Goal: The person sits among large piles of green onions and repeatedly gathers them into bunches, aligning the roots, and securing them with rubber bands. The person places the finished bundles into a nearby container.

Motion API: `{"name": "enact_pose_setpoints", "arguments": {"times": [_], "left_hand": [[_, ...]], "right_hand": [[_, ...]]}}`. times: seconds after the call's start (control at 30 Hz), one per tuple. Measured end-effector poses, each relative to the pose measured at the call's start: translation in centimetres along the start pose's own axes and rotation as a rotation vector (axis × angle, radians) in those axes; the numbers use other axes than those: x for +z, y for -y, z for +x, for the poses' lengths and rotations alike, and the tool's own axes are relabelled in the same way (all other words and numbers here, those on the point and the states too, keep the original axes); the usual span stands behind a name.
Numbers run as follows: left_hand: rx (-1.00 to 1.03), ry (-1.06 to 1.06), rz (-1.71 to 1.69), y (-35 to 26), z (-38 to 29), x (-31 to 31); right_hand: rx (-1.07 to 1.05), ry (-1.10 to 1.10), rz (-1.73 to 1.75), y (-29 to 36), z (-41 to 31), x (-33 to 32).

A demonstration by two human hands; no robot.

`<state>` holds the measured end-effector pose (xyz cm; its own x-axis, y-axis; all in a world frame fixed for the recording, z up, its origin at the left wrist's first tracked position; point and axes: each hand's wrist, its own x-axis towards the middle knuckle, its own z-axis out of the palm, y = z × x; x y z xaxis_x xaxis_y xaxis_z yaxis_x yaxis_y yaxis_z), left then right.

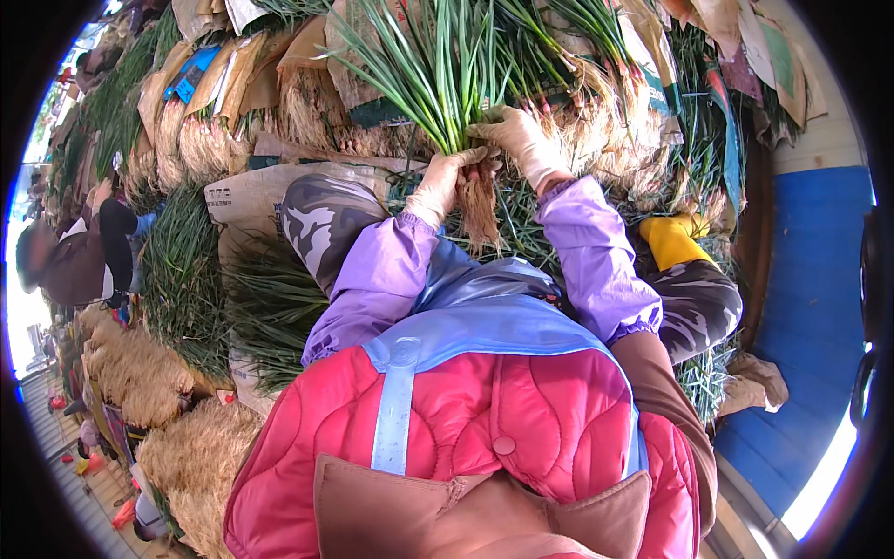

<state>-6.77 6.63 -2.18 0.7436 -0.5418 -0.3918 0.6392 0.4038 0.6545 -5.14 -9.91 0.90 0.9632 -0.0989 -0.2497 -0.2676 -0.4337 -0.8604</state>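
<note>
Over my lap I hold a bunch of green onion-like plants (454,77), its long leaves fanning away from me. Its brown, stringy roots (479,209) hang towards my apron. My left hand (443,180), in a pale glove, is closed around the stems just above the roots. From the other side my right hand (518,140), gloved alike, grips the lower leaves and stems; the leaves hide some of its fingertips. Just beyond my right hand lie more of the same plants (541,42), with reddish bases and pale roots.
Root bundles (307,105) partly wrapped in sacking line the far side. Loose green leaves (185,272) lie to my left, near a printed sack (244,192). Another person (77,258) sits at far left. A blue panel (810,293) stands at right. Straw-coloured root heaps (202,475) lie lower left.
</note>
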Motion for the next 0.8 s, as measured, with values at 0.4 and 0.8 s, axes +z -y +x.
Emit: {"name": "enact_pose_setpoints", "arguments": {"times": [0.4,0.8], "left_hand": [[-0.172,-0.149,0.008,1.8,1.9,-1.5],[-0.149,-0.132,-0.023,0.3,2.4,-1.7]], "right_hand": [[-0.001,-0.023,-0.017,-4.4,1.4,2.6],[-0.271,-0.315,-0.483,-3.2,4.5,3.0]]}}
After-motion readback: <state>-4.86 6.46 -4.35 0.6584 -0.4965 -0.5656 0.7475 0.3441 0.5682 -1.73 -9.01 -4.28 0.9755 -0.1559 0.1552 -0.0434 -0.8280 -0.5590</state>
